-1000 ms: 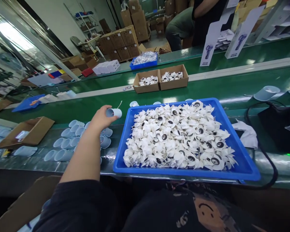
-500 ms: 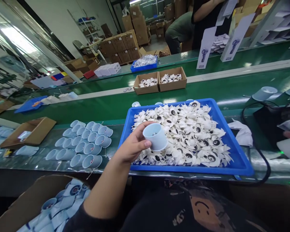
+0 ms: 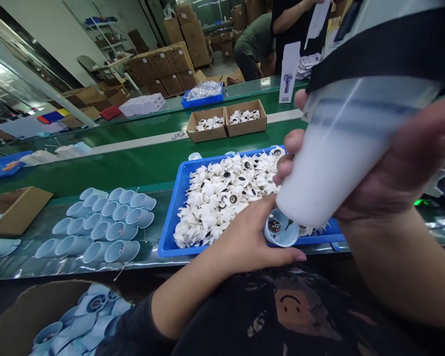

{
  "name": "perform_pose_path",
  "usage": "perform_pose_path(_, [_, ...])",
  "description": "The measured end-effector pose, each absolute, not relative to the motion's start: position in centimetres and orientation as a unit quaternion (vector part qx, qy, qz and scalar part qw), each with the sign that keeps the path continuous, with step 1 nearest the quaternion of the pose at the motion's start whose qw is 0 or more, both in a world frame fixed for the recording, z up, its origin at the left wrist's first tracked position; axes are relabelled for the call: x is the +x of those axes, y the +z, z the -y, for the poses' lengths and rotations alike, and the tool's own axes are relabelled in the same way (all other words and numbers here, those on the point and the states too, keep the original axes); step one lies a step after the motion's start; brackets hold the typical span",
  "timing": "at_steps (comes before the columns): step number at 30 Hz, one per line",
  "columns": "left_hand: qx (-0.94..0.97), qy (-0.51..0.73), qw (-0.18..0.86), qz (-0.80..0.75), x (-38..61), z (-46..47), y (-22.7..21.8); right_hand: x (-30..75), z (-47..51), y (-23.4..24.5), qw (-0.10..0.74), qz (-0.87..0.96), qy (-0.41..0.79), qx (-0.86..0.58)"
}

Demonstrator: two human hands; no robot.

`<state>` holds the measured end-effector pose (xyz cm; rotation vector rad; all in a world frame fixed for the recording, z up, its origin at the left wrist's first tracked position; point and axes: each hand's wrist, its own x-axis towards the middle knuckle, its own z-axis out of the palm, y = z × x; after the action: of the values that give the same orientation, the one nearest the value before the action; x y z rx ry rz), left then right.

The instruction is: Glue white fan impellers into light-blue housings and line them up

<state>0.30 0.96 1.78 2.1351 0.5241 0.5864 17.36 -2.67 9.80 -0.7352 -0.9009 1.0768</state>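
Note:
My left hand [image 3: 244,240] is wrapped round a light-blue plastic cup-shaped housing [image 3: 286,239], its open end tilted up towards me. A small round part with reddish and dark spots shows inside. My right hand [image 3: 378,198] grips a thick white tapered tool [image 3: 321,168] with a black band, which looks like an electric screwdriver. Its narrow end is over the housing, and a thin dark tip shows inside the opening. Behind the hands, a blue tray [image 3: 170,217] holds a heap of white fan impellers [image 3: 211,205], partly hidden by both hands.
Rows of light-blue housings [image 3: 122,251] lie on the bench at left. Below them a carton [image 3: 25,301] holds more housings. Two small cardboard boxes [image 3: 246,129] of white parts stand beyond the tray. Across the green line, a person [image 3: 282,29] holds a white carton.
My right hand has come in from the right edge with the white tool, now over the housing. My left hand has moved right and lower, turning the housing's opening towards me.

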Motion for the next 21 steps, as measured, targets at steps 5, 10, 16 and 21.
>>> perform_pose_path(5, [0.857, 0.269, 0.404, -0.170, 0.9, -0.5, 2.5, 17.4, 3.2, 7.8, 0.679, 0.429, 0.516, -0.297])
perform_pose_path(10, [0.856, 0.246, 0.420, -0.174, 1.0, -0.4, 2.5, 17.6, 3.6, 7.1, 0.687, 0.444, 0.480, -0.317])
perform_pose_path(16, [0.858, 0.254, 0.412, -0.173, 1.0, -0.3, 2.3, 17.5, 3.6, 7.0, 0.680, 0.452, 0.475, -0.329])
perform_pose_path(21, [0.862, 0.204, 0.421, -0.195, 1.1, -0.2, 2.7, 17.7, 3.2, 7.7, 0.696, 0.404, 0.463, -0.372])
